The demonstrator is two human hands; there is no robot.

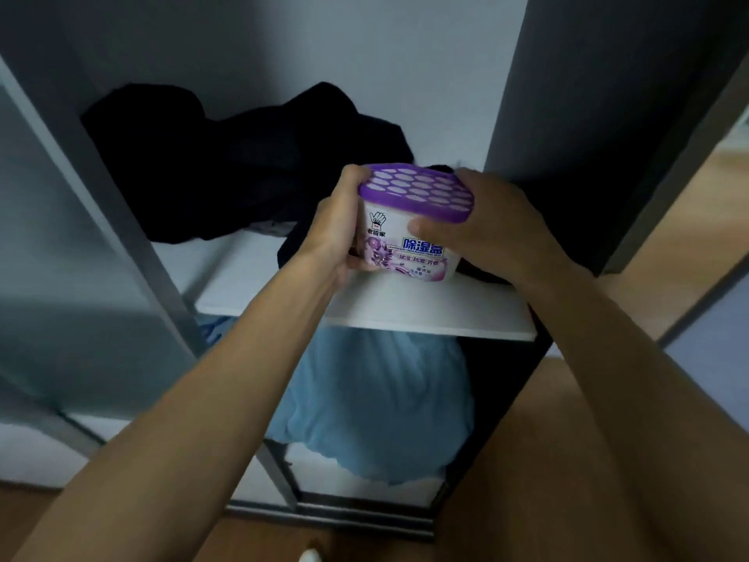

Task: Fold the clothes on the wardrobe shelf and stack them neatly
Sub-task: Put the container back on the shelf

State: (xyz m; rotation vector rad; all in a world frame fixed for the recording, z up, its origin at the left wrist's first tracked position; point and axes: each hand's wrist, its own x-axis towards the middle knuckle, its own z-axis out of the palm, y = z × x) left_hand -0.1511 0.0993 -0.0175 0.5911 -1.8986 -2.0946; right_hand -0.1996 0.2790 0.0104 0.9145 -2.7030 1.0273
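A heap of dark, unfolded clothes (pixel 227 164) lies crumpled on the white wardrobe shelf (pixel 425 314), filling its back and left side. In front of the heap I hold a white dehumidifier box (pixel 405 233) with a purple perforated lid, just above the shelf's front part. My left hand (pixel 336 225) grips its left side, fingers curled over the lid's edge. My right hand (pixel 486 225) grips its right side, thumb across the printed front. More dark cloth shows behind and under the box.
A light blue garment (pixel 377 403) hangs or bulges below the shelf. A grey wardrobe frame post (pixel 101 204) runs down the left, a dark side panel (pixel 587 115) stands on the right. Wooden floor (pixel 668 257) lies beyond the right panel.
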